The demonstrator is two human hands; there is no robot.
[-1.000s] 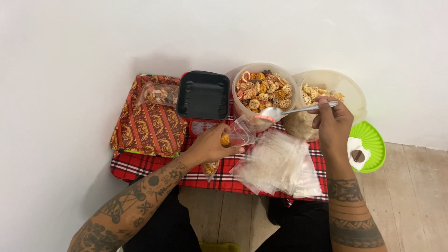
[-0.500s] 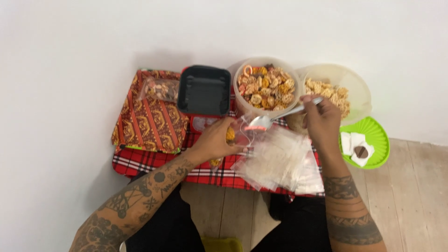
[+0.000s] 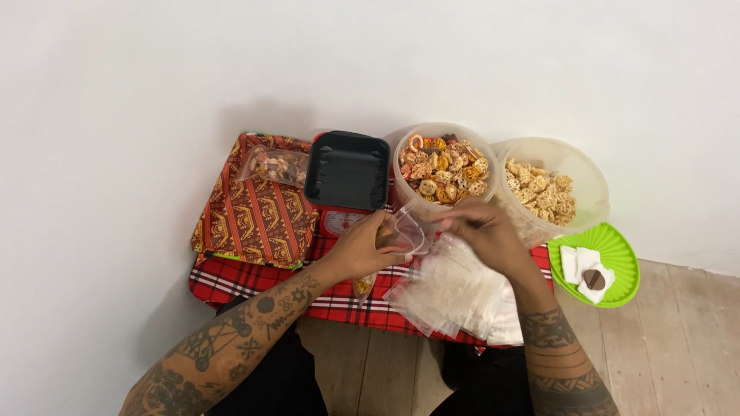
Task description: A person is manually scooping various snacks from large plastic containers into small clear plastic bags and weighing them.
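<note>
My left hand (image 3: 358,250) grips a small clear plastic bag (image 3: 405,231) with a few orange snack pieces in it, held over the red plaid cloth (image 3: 231,281). My right hand (image 3: 482,231) is closed right at the bag's mouth, touching it. The spoon it carries is almost wholly hidden under its fingers. Just behind the hands stands a round tub of mixed orange and pink ring snacks (image 3: 443,166). A second tub of pale ring snacks (image 3: 539,192) stands to its right.
A pile of empty clear bags (image 3: 455,296) lies under my right wrist. A black tray (image 3: 347,169) rests on a red scale. A filled snack bag (image 3: 270,163) lies on a patterned red box (image 3: 254,216). A green lid with white packets (image 3: 609,266) sits on the wooden floor.
My right hand came down and left from the tubs with the spoon and now meets the bag's mouth. My left hand stayed low, holding the bag.
</note>
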